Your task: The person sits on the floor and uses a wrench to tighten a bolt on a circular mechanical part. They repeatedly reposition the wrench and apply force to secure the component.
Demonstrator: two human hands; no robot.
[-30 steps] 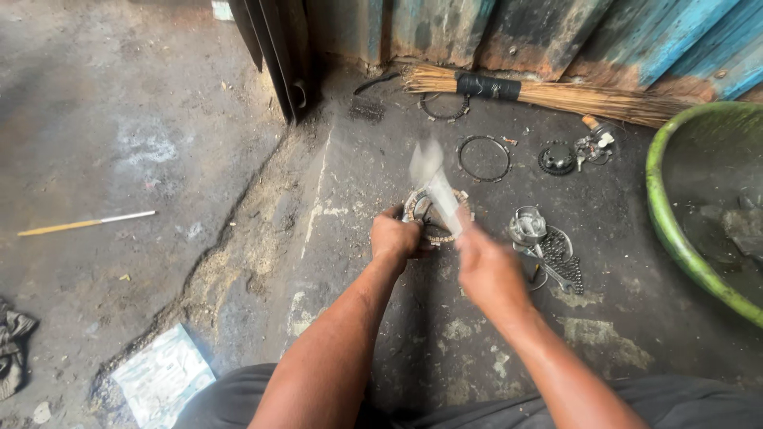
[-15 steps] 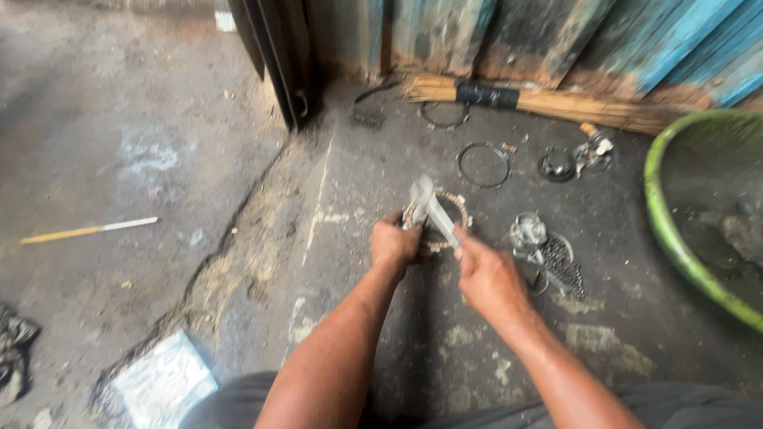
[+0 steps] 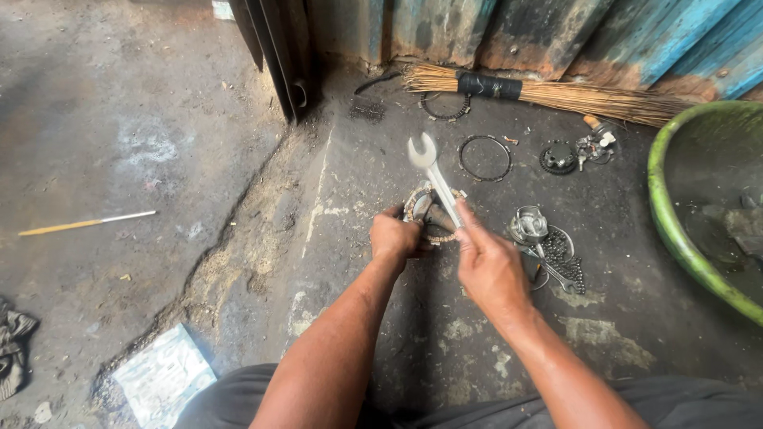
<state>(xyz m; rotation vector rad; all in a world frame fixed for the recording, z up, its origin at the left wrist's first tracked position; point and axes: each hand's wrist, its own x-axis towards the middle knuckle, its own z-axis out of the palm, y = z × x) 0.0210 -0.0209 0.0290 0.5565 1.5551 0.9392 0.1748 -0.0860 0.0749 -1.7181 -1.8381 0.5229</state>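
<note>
Clutch-like round part [image 3: 429, 216], ringed with a toothed or friction-lined edge, sits on the oily concrete floor [image 3: 238, 199] under both hands, and most of it is hidden by them, so its exact kind is hard to make out. From the head camera, the left hand [image 3: 395, 238] has its fingers curled down on the near-left edge of the part, pinning it to the floor. The right hand [image 3: 489, 266] has its fingers wrapped tight around the shaft of one open-ended spanner [image 3: 433, 175], whose lower end disappears between hand and part while its open jaw points up and away toward the wall.

Two loose thin rings lie beyond the hands: one ring [image 3: 485, 157] just past the spanner head, another ring [image 3: 445, 106] beside the broom. One stick broom [image 3: 548, 91] with a black band lies along the foot of the blue-painted wall. One dark gear-like disc [image 3: 559, 158] lies near a small cluster of parts that is too small to identify. Just right of the right hand are a shiny metal piece [image 3: 530, 225] and what may be a chain [image 3: 566, 254], partly covered. A green basin [image 3: 664, 199] is cut off at the right edge. One yellow-handled stick [image 3: 83, 222] lies well apart on the left, and a pale wrapper [image 3: 163, 377] lies near the knee.
</note>
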